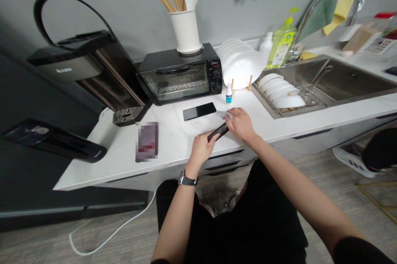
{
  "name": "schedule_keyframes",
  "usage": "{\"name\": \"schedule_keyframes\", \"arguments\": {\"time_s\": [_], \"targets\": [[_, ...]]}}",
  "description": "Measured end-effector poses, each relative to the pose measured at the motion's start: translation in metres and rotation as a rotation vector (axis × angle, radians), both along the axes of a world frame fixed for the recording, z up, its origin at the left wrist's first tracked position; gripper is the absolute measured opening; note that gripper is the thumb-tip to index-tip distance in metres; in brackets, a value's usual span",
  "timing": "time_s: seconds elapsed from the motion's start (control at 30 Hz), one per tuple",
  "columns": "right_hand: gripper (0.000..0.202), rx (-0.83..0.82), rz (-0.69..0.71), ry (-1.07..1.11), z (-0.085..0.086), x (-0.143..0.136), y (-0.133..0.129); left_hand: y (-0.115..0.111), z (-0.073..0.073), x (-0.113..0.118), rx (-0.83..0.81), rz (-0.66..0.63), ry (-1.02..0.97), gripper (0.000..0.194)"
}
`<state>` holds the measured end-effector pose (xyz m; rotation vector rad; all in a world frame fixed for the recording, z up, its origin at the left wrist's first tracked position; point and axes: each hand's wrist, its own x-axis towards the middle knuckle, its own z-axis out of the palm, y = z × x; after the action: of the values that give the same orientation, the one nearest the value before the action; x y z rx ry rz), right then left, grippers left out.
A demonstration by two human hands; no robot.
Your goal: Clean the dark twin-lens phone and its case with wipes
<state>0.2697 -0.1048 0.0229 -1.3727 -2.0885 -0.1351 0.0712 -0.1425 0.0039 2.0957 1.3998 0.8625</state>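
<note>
My left hand (203, 148) grips the lower end of a slim black object (218, 131), tilted just above the counter's front edge; it may be a phone or a phone case. My right hand (241, 123) is closed on a thin greyish-white wipe (226, 115) at the upper end of that object. Part of the wipe sticks out to the left of the fingers, the rest is hidden. Beyond the hands, a black smartphone (199, 111) lies flat. A small white spray bottle (228, 95) with a blue label stands upright near my right hand.
A toaster oven (182, 78) bears a white utensil holder (186, 28). At left stand a drinks machine (89, 70) and a dark cylindrical device (56, 140), with a blurred-out packet (147, 142) nearby. Racked plates (243, 67) and a sink (347, 78) with bowls are at right.
</note>
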Motion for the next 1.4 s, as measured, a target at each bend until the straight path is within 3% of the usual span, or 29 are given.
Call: {"name": "schedule_keyframes", "arguments": {"time_s": [0.1, 0.2, 0.37, 0.47, 0.63, 0.73, 0.9, 1.03, 1.13, 1.23, 1.33, 1.4], "targets": [[0.035, 0.050, -0.082, 0.062, -0.003, 0.011, 0.010, -0.002, 0.004, 0.003, 0.008, 0.013, 0.007, 0.032], [0.033, 0.126, -0.055, 0.120, -0.005, -0.015, -0.006, -0.001, 0.002, 0.002, 0.014, 0.010, -0.014, 0.030], [0.032, 0.082, 0.231, 0.083, -0.003, -0.069, -0.048, 0.002, -0.008, -0.004, 0.008, 0.032, 0.036, 0.019], [0.036, 0.051, 0.302, 0.000, -0.002, -0.059, -0.049, 0.003, -0.009, -0.005, -0.002, 0.034, 0.061, 0.019], [0.035, 0.047, 0.044, 0.028, -0.007, 0.003, -0.016, -0.002, -0.003, -0.001, -0.004, -0.021, -0.027, 0.027], [0.039, 0.037, -0.058, 0.188, -0.012, 0.019, -0.008, -0.007, -0.001, 0.005, 0.047, 0.003, -0.168, 0.024], [0.055, -0.137, -0.071, 0.590, -0.031, -0.005, -0.013, -0.014, 0.012, 0.022, 0.113, 0.120, -0.619, 0.023], [0.063, -0.201, -0.034, 0.657, -0.038, -0.029, -0.010, -0.003, 0.016, 0.031, 0.122, 0.079, -0.660, 0.027], [0.073, -0.187, -0.035, 0.718, -0.027, -0.035, -0.009, 0.010, 0.007, 0.032, 0.058, 0.115, -0.524, 0.028], [0.078, -0.140, -0.025, 0.809, -0.002, -0.035, -0.017, 0.016, -0.003, 0.031, 0.012, 0.119, -0.325, 0.027], [0.071, -0.084, 0.072, 0.896, 0.028, -0.037, -0.030, 0.017, -0.006, 0.030, 0.021, 0.096, -0.238, 0.030], [0.062, -0.031, 0.122, 0.811, 0.046, -0.041, -0.038, 0.017, -0.005, 0.030, 0.030, 0.075, -0.217, 0.027]]}}
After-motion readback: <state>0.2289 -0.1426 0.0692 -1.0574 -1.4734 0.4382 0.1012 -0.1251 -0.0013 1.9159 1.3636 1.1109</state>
